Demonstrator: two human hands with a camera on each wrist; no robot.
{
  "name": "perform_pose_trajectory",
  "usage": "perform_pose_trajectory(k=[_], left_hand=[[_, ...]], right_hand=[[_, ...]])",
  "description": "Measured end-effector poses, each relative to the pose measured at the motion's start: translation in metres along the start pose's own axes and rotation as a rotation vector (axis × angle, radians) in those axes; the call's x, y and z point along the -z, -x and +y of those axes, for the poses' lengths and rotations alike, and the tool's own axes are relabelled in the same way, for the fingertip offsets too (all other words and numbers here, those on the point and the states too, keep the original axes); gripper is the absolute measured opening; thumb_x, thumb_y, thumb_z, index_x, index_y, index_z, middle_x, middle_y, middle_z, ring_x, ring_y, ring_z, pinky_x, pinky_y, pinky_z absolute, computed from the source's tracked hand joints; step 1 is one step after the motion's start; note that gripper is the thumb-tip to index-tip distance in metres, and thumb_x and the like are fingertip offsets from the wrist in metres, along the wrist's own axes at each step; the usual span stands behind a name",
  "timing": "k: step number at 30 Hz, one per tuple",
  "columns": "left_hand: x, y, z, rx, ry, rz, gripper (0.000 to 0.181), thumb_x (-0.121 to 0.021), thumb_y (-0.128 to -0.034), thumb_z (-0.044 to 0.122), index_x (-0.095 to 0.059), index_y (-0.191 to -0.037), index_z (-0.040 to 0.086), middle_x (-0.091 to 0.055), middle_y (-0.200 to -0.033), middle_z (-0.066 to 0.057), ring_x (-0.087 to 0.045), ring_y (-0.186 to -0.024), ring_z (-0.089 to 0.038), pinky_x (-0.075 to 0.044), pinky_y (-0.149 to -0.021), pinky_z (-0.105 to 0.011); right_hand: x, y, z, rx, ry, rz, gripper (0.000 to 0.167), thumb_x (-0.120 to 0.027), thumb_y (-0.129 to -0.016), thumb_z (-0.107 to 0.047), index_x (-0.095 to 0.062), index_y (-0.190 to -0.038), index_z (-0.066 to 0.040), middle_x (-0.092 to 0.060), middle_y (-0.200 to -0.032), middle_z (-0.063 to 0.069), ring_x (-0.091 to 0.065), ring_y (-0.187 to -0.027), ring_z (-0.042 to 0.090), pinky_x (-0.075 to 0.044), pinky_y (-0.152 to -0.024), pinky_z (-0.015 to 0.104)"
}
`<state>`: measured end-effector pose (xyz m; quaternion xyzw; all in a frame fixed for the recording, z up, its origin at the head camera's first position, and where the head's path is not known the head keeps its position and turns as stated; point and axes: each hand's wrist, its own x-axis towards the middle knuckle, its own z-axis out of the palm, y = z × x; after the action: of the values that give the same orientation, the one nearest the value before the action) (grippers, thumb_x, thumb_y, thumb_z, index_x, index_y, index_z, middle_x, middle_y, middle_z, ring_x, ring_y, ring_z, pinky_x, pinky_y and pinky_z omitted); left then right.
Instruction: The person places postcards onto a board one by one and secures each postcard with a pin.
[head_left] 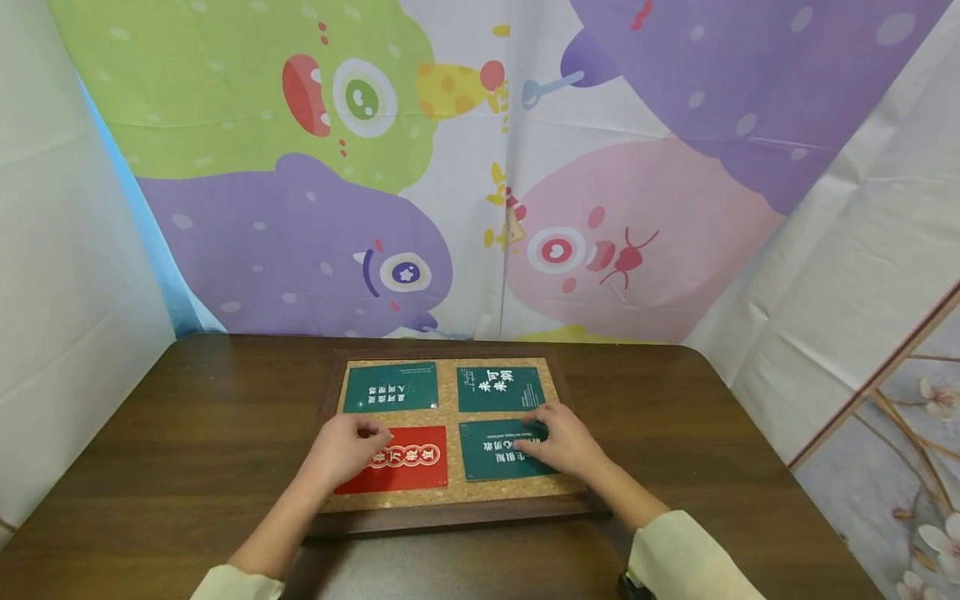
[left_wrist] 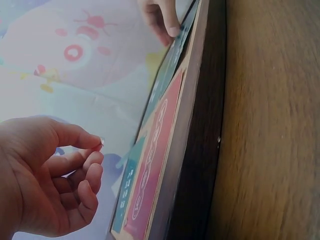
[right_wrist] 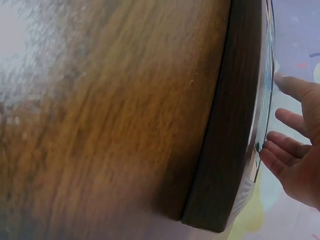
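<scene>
A wood-framed cork board [head_left: 390, 501] lies on the table with one red card and three green cards on it. My left hand [head_left: 347, 450] is above the left part of the red card [head_left: 420, 475]. Between its thumb and index fingertip it pinches a tiny clear piece, seemingly a push pin [left_wrist: 102, 142]; the other fingers are loosely curled. My right hand [head_left: 562, 439] is spread over the right side of the near green card [head_left: 487, 462], its fingertips at the card's surface. That hand [right_wrist: 297, 145] holds nothing that shows.
Two more green cards, one at the far left [head_left: 386, 385] and one at the far right [head_left: 517, 400], lie on the board's far half, with tiny shiny spots at some corners. Brown wooden table [head_left: 187, 467] surrounds the board. A cartoon-printed curtain [head_left: 480, 308] hangs behind it.
</scene>
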<state>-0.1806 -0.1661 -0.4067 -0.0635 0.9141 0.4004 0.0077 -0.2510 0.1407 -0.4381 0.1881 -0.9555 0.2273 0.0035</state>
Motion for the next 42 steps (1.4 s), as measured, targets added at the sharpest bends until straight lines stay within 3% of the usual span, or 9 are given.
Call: perform_pose_trajectory(k=[6, 15, 20, 28, 36, 42], left_hand=[[-0.007, 0.001, 0.007, -0.013, -0.014, -0.016, 0.014, -0.066, -0.0836, 0.018, -0.070, -0.090, 0.006, -0.065, -0.083, -0.004, -0.051, -0.073, -0.017, -0.044, -0.060, -0.026], [-0.020, 0.002, 0.018, -0.083, -0.013, -0.030, 0.010, -0.066, -0.0821, 0.016, -0.071, -0.082, 0.007, -0.063, -0.076, -0.002, -0.049, -0.068, -0.015, -0.041, -0.058, -0.025], [-0.028, 0.004, 0.025, -0.099, 0.011, -0.064, 0.009, -0.066, -0.0826, 0.014, -0.070, -0.080, 0.007, -0.060, -0.071, -0.001, -0.048, -0.065, -0.014, -0.039, -0.056, -0.024], [-0.041, 0.005, 0.036, -0.119, 0.006, -0.132, 0.009, -0.068, -0.0828, 0.016, -0.072, -0.083, 0.008, -0.063, -0.079, -0.001, -0.050, -0.073, -0.015, -0.043, -0.062, -0.027], [-0.052, 0.006, 0.041, -0.134, 0.039, -0.211, 0.010, -0.067, -0.0836, 0.015, -0.071, -0.082, 0.005, -0.062, -0.074, -0.002, -0.049, -0.068, -0.016, -0.041, -0.055, -0.026], [-0.059, 0.005, 0.040, -0.168, 0.043, -0.239, 0.009, -0.067, -0.0832, 0.012, -0.071, -0.080, 0.004, -0.062, -0.071, -0.001, -0.049, -0.065, -0.014, -0.043, -0.057, -0.025]], right_hand=[[-0.003, 0.001, 0.001, 0.011, 0.051, -0.025, 0.046, -0.075, -0.075, -0.041, -0.068, -0.109, -0.011, -0.061, -0.110, 0.007, -0.057, -0.105, 0.023, -0.048, -0.092, 0.043], [-0.004, 0.000, 0.000, 0.026, 0.083, -0.053, 0.045, -0.074, -0.076, -0.040, -0.070, -0.107, -0.008, -0.061, -0.107, 0.006, -0.055, -0.099, 0.021, -0.049, -0.089, 0.041], [-0.004, 0.000, 0.001, 0.030, 0.096, -0.059, 0.045, -0.074, -0.076, -0.041, -0.070, -0.106, -0.007, -0.060, -0.104, 0.005, -0.054, -0.094, 0.018, -0.049, -0.085, 0.039], [-0.003, -0.001, -0.001, 0.033, 0.107, -0.072, 0.046, -0.074, -0.077, -0.041, -0.070, -0.106, -0.006, -0.060, -0.106, 0.007, -0.055, -0.097, 0.021, -0.049, -0.087, 0.041], [-0.001, 0.000, -0.002, 0.037, 0.103, -0.068, 0.046, -0.074, -0.077, -0.041, -0.070, -0.106, -0.006, -0.060, -0.107, 0.008, -0.056, -0.099, 0.022, -0.048, -0.088, 0.041], [-0.002, 0.000, 0.000, 0.039, 0.101, -0.060, 0.045, -0.074, -0.076, -0.041, -0.070, -0.106, -0.007, -0.061, -0.106, 0.007, -0.056, -0.097, 0.021, -0.049, -0.087, 0.041]])
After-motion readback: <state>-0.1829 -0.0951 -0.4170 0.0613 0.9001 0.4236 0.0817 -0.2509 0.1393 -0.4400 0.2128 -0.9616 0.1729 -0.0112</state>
